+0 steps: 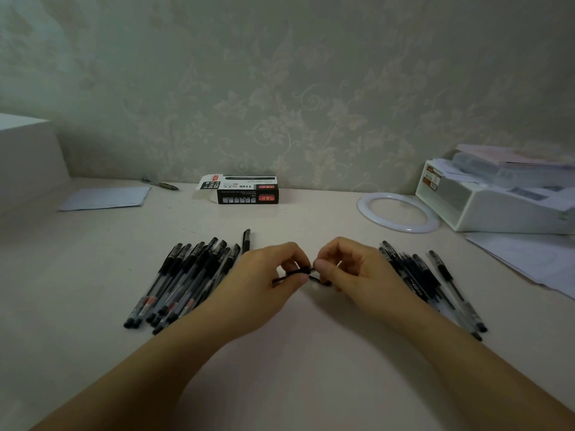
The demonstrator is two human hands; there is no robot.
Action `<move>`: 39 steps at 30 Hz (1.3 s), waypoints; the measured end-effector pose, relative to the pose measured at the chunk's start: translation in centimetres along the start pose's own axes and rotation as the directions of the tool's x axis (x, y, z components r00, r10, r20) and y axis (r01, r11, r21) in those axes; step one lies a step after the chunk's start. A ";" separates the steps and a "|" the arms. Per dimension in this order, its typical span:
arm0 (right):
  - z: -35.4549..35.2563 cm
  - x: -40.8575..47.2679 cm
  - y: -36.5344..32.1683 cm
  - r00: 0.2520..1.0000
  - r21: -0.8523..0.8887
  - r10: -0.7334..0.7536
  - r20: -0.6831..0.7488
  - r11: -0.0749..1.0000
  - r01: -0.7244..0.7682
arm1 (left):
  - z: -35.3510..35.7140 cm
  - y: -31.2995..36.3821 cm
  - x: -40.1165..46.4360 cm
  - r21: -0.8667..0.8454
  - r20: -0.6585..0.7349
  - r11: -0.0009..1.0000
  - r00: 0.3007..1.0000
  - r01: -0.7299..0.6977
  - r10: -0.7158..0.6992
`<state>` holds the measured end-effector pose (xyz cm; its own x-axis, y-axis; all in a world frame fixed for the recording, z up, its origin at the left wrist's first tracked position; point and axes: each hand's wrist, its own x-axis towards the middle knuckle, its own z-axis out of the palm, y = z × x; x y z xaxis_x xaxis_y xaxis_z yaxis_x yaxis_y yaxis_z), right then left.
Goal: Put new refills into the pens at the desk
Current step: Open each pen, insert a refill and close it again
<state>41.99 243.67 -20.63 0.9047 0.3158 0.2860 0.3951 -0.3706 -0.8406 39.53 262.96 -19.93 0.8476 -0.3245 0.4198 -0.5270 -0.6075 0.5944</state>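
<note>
Black plastic is all that shows of the pen (298, 275) held between the two hands at the centre of the table (311, 353). The left hand (267, 275) grips one end with curled fingers; the right hand (351, 269) pinches the other end between thumb and forefinger. The pen hangs just above the table surface.

Step in hand, as a judgement: one pen is being opened or closed at its joint. Whether the refill is old or new cannot be told, since the fingers hide most of the pen.

Next move, as a judgement: it calls for opposed twisting or a straight pull along the barrel, with a firm grip on both halves.

Orientation: the long axis runs roughly from 8 o'clock to 3 o'clock, nearly level. Which end carries the tip cannot be told.

A pile of pens (183, 281) lies at 9 o'clock of the hands, a second group (432, 281) at 3 o'clock, and an open carton (245, 191) at 12 o'clock near the wall.
</note>
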 end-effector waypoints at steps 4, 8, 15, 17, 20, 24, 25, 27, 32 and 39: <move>0.1 -0.2 0.3 0.999 -0.065 0.012 0.031 0.998 -0.010 | 0.3 0.0 -0.1 0.010 0.031 1.000 1.000 -0.004 0.003; 0.2 -0.3 0.3 1.000 -0.082 0.009 0.024 0.997 -0.007 | 0.3 -0.1 -0.1 -0.009 0.022 1.000 1.000 0.003 -0.002; 0.1 -0.3 0.2 0.996 -0.044 -0.019 0.087 0.999 0.023 | 0.1 -0.2 0.0 -0.018 -0.020 1.000 1.000 0.001 -0.001; 0.1 -0.3 0.1 0.997 -0.018 -0.007 0.083 1.000 0.008 | 0.1 -0.2 0.0 -0.005 -0.018 1.000 1.000 -0.022 0.022; 0.1 -0.2 0.1 0.997 0.014 0.014 0.077 1.000 -0.015 | 0.0 -0.2 0.1 0.004 -0.013 0.999 0.999 -0.047 0.047; 0.2 -0.1 -0.2 0.995 0.077 0.062 0.072 0.995 -0.068 | -0.3 -0.3 0.2 0.065 -0.034 0.994 0.995 -0.087 0.090; 0.2 -0.2 -0.3 0.996 0.080 0.066 0.065 0.994 -0.071 | -0.4 -0.3 0.2 0.070 -0.041 0.994 0.995 -0.086 0.089; 0.5 -0.3 -0.4 0.998 0.076 0.057 0.034 0.995 -0.060 | -0.3 -0.2 0.2 0.068 -0.057 0.996 0.996 -0.065 0.069; 0.2 -0.1 0.5 0.989 -0.309 -0.027 -0.147 0.951 -0.020 | -0.2 -0.5 0.2 0.070 -0.095 0.997 0.995 0.034 -0.027; 0.7 -0.3 1.3 0.999 -0.521 -0.007 -0.034 0.853 -0.012 | 0.1 -0.8 0.1 0.100 -0.078 0.992 0.995 0.076 -0.068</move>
<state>42.14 243.74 -22.12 0.9067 0.2883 0.3080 0.4098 -0.7751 -0.4809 40.03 263.36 -20.39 0.8740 -0.2246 0.4309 -0.4524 -0.6995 0.5532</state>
